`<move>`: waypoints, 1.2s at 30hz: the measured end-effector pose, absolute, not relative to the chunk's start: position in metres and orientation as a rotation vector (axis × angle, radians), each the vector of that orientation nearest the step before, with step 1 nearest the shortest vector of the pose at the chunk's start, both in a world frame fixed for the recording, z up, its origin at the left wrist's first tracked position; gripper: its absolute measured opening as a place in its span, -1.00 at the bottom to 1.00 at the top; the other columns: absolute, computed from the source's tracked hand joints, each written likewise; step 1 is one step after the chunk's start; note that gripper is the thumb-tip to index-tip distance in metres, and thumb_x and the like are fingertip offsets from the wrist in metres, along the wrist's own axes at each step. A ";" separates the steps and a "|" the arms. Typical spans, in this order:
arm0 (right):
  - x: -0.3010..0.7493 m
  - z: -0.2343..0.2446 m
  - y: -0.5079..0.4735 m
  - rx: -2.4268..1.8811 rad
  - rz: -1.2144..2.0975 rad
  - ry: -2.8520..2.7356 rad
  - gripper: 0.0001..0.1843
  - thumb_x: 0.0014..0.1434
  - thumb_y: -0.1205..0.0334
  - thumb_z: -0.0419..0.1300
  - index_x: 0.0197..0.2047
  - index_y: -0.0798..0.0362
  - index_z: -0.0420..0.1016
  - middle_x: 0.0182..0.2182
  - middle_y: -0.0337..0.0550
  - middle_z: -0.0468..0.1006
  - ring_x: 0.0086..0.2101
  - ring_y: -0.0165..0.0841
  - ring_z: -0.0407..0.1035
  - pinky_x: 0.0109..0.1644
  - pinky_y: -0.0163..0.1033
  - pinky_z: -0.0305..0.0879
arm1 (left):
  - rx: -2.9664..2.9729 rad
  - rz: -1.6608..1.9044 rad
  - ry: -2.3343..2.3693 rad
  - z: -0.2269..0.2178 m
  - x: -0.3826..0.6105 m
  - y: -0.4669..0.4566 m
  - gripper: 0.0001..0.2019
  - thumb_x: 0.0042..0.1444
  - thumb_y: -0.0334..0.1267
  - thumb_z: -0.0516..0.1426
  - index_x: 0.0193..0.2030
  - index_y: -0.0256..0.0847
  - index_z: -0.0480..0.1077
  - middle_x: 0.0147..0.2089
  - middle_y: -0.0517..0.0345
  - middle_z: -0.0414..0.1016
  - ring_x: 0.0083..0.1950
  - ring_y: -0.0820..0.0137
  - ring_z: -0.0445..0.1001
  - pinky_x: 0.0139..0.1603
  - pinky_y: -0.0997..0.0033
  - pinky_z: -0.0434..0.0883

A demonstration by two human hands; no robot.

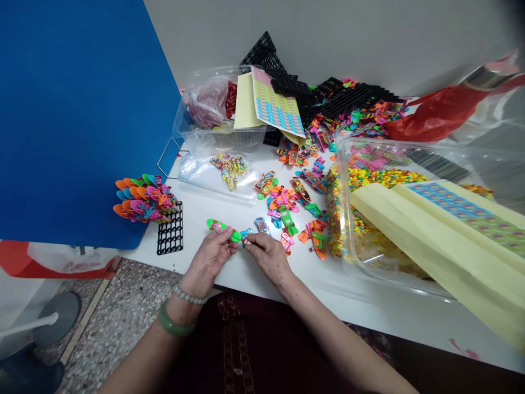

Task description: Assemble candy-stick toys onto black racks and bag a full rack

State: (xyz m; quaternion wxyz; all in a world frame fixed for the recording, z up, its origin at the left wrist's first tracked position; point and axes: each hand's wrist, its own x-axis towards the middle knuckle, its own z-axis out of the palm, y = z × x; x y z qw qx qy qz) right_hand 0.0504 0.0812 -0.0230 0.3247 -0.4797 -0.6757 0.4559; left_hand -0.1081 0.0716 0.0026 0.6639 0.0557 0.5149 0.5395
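Hands (pixel 209 256) (pixel 268 256) meet at a toy skateboard (pixel 220 225), blue panel (pixel 74 120) beside white table (pixel 324 282).

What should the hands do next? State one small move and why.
Perhaps press the small, indistinct piece pinched in the right hand against the green-and-pink plastic toy held in the left hand: the piece sits close by the toy's green end.

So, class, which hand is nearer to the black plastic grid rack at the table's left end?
Left. The left hand is to the right of the black plastic grid rack, not touching it; the right hand is farther right, beyond the left one.
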 end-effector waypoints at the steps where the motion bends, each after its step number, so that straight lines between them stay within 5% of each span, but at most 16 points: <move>1: 0.051 -0.023 0.081 -1.250 1.179 -1.777 -0.81 0.17 0.17 0.14 -0.25 -0.05 0.58 -0.28 -0.15 0.61 -0.20 -0.26 0.45 -0.08 -0.17 0.31 | 0.141 1.227 1.160 0.003 -0.108 0.071 -0.73 -0.17 -0.34 0.38 -0.42 -0.30 0.37 -0.54 0.22 0.46 -0.57 0.52 0.40 -0.54 0.56 0.38; 6: 0.050 -0.021 0.079 -1.251 1.204 -1.738 -0.78 0.16 0.12 0.10 -0.29 -0.03 0.56 -0.30 -0.13 0.58 -0.24 -0.26 0.42 -0.10 -0.17 0.28 | 0.273 1.197 1.236 0.005 -0.106 0.068 -0.65 -0.27 -0.21 0.43 -0.44 -0.34 0.41 -0.55 0.17 0.47 -0.57 0.50 0.42 -0.53 0.54 0.39; 16: 0.041 -0.008 0.084 -1.244 1.921 -1.097 -0.80 -0.13 0.10 0.24 -0.49 0.07 0.45 -0.57 -0.27 0.39 -0.52 -0.44 0.20 -0.39 -0.30 0.15 | 0.308 1.193 1.262 0.007 -0.105 0.069 -0.65 -0.31 -0.20 0.42 -0.46 -0.33 0.41 -0.59 0.21 0.43 -0.60 0.49 0.39 -0.52 0.47 0.38; 23: 0.032 -0.007 0.078 -1.243 1.316 -1.945 -0.79 0.10 0.07 0.15 -0.32 -0.03 0.55 -0.39 -0.17 0.54 -0.32 -0.27 0.35 -0.22 -0.20 0.23 | 0.238 1.354 1.426 0.016 -0.109 0.053 -0.72 -0.21 -0.23 0.37 -0.44 -0.31 0.40 -0.61 0.21 0.42 -0.63 0.50 0.36 -0.57 0.51 0.28; 28: 0.013 -0.007 0.085 -1.221 1.030 -2.233 -0.85 0.11 0.16 0.15 -0.35 -0.07 0.56 -0.35 -0.15 0.54 -0.24 -0.23 0.38 -0.20 -0.20 0.22 | 0.439 1.237 1.575 0.020 -0.145 0.029 -0.66 -0.12 -0.03 0.33 -0.34 -0.28 0.49 -0.52 0.15 0.48 -0.60 0.48 0.35 -0.61 0.51 0.19; 32: -0.011 -0.011 0.098 -1.282 1.338 -2.020 -0.82 0.05 0.07 0.20 -0.36 -0.04 0.55 -0.42 -0.23 0.51 -0.38 -0.32 0.36 -0.30 -0.24 0.23 | 0.756 1.197 2.182 0.007 -0.205 0.012 -0.77 0.05 -0.08 0.23 -0.30 -0.22 0.54 -0.32 0.03 0.57 -0.34 0.32 0.46 -0.35 0.39 0.33; 36: -0.050 -0.016 0.109 -1.203 1.548 -1.833 -0.79 0.00 0.05 0.23 -0.43 0.02 0.48 -0.56 -0.31 0.42 -0.47 -0.38 0.29 -0.36 -0.28 0.21 | 1.198 0.657 2.826 -0.013 -0.244 0.011 -0.65 0.19 -0.14 0.10 0.03 -0.29 0.47 0.05 -0.19 0.48 0.05 0.02 0.37 -0.01 0.09 0.31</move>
